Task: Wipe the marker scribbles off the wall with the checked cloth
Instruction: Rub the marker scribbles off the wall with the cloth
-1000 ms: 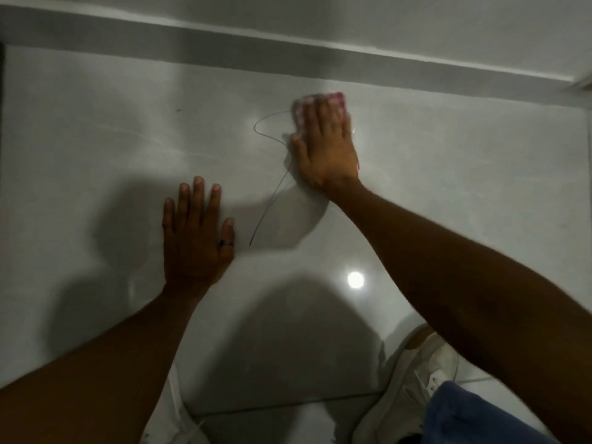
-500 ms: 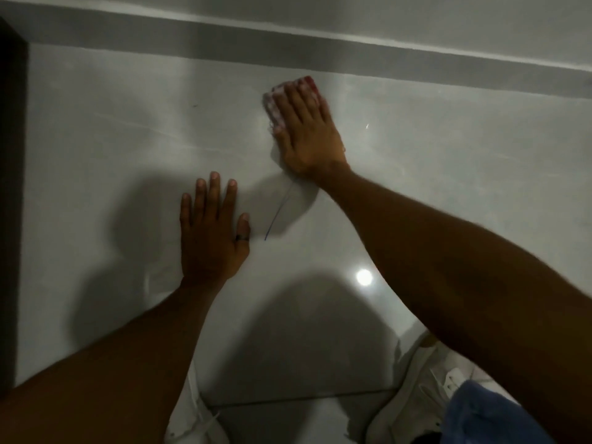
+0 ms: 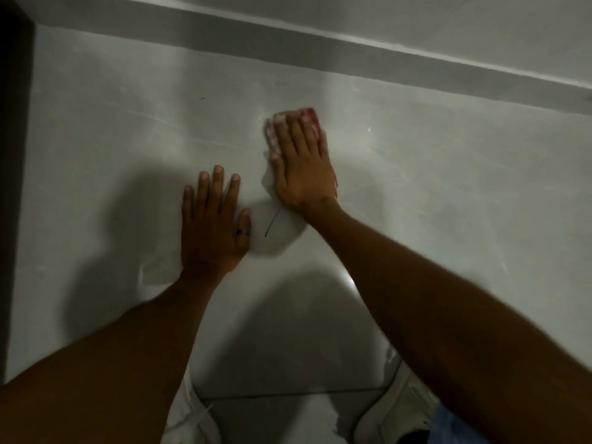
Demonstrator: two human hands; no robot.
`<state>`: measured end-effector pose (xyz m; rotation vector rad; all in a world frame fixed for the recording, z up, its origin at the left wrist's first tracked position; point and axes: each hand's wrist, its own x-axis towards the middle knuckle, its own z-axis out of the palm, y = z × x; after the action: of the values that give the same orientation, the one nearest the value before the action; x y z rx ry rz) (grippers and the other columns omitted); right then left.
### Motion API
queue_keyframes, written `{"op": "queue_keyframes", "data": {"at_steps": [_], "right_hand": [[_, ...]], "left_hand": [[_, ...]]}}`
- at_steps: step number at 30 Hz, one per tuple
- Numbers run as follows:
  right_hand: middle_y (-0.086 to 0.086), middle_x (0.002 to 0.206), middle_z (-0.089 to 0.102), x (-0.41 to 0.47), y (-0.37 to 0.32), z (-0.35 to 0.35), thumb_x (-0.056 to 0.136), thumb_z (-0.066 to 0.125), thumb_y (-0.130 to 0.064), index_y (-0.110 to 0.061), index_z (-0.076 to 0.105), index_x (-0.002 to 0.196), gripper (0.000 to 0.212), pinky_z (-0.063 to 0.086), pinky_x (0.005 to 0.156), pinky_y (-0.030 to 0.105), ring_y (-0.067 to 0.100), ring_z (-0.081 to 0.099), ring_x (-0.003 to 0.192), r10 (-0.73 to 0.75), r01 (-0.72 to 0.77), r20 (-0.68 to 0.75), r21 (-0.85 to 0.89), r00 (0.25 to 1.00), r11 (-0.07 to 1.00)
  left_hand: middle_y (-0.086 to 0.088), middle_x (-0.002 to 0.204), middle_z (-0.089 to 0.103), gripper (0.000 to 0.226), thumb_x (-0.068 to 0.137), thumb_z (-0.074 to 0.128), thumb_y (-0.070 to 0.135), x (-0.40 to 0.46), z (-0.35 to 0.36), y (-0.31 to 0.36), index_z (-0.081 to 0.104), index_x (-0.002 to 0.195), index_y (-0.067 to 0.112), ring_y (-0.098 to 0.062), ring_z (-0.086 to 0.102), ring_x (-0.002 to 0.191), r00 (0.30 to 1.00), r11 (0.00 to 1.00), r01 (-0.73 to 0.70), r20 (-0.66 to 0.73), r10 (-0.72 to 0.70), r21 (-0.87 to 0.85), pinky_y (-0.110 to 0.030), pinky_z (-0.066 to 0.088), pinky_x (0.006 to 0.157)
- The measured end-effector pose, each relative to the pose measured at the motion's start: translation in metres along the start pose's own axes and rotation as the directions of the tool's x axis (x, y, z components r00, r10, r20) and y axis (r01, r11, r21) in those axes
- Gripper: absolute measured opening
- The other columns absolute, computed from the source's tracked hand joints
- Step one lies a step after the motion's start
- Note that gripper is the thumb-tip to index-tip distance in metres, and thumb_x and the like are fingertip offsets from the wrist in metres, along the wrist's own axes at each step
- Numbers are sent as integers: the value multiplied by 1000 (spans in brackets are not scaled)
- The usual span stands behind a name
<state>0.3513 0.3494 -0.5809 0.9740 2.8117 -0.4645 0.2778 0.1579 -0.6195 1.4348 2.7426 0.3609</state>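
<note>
My right hand (image 3: pixel 304 168) lies flat on the grey tiled wall (image 3: pixel 448 187) and presses the red and white checked cloth (image 3: pixel 310 114) against it; the cloth shows only past my fingertips and along the hand's edges. A short dark marker line (image 3: pixel 271 224) runs down from under my right wrist. My left hand (image 3: pixel 211 225), with a dark ring on the thumb, rests flat on the wall with fingers spread, just left of that line, holding nothing.
A darker grey band (image 3: pixel 288 36) crosses the wall above my hands. A dark edge (image 3: pixel 12 155) borders the wall at the left. At the bottom are the floor joint (image 3: pixel 288 394), my white shoes (image 3: pixel 394 411) and blue fabric (image 3: pixel 455 424).
The looped upper part of the marker line seen one second ago is gone; only the short lower stroke shows. My right hand with the cloth has swept over that spot. My left hand stays put.
</note>
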Motion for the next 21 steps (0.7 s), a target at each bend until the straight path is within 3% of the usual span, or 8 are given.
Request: {"op": "queue_keyframes", "data": {"at_steps": [2,4,8,11,14,16,19,21], "right_hand": [[9,180,1,-17,-8,5,112,22,-47,-17,5,170,67,0,136,52,27,-3,167,27,-27,8,19,1000,999],[10,180,1,-34,-11,15,112,22,-46,-18,6,170,67,4,135,54,27,-3,167,-120,122,63,-20,991,992],[9,180,-1,-62,-16,24,112,23,-46,-18,5,170,67,-1,136,51,27,-5,167,32,-32,24,21,999,999],[9,180,5,-91,-8,35,112,24,-44,-19,11,170,64,8,135,54,27,-1,167,-161,163,68,-38,985,986],[8,179,10,-117,-2,40,111,26,-44,-20,16,169,65,6,136,53,27,2,167,-5,5,-5,-5,1000,1000],[9,178,16,-140,-5,51,110,30,-44,-19,20,169,65,12,134,56,29,6,167,-174,175,31,-29,984,984],[7,178,19,-156,20,55,110,35,-42,-22,20,169,64,13,134,54,28,9,167,-547,558,134,-62,827,828],[8,176,25,-143,44,47,110,37,-39,-21,27,167,60,14,135,53,29,12,166,-564,572,105,-61,819,818]], "left_hand": [[-17,177,30,65,110,38,43,0,-2,2,34,169,17,-39,26,164,1000,1000,1,9,-1,-6,-55,16,134],[-17,177,29,64,109,39,42,1,-3,3,35,168,16,-38,25,165,1000,1000,-1,16,1,-24,-56,16,134],[-17,177,29,65,107,40,38,1,-9,4,36,168,15,-38,25,165,999,999,18,41,-16,-44,-58,18,134],[-16,178,27,65,108,41,36,2,-9,5,34,169,16,-37,23,166,998,999,17,57,-14,-49,-57,15,135],[-15,178,26,65,107,42,36,2,-9,5,34,169,17,-36,22,166,998,998,35,56,-31,-57,-55,12,135],[-16,177,28,64,107,44,34,1,-8,4,37,168,16,-38,25,165,999,998,28,32,-26,-61,-57,14,135],[-17,177,28,63,109,41,35,1,-8,3,36,168,15,-39,24,165,999,998,4,34,-2,-62,-57,14,135],[-17,177,28,63,109,40,36,1,-8,3,35,169,16,-39,23,165,999,998,9,36,-7,-59,-56,13,135]]}}
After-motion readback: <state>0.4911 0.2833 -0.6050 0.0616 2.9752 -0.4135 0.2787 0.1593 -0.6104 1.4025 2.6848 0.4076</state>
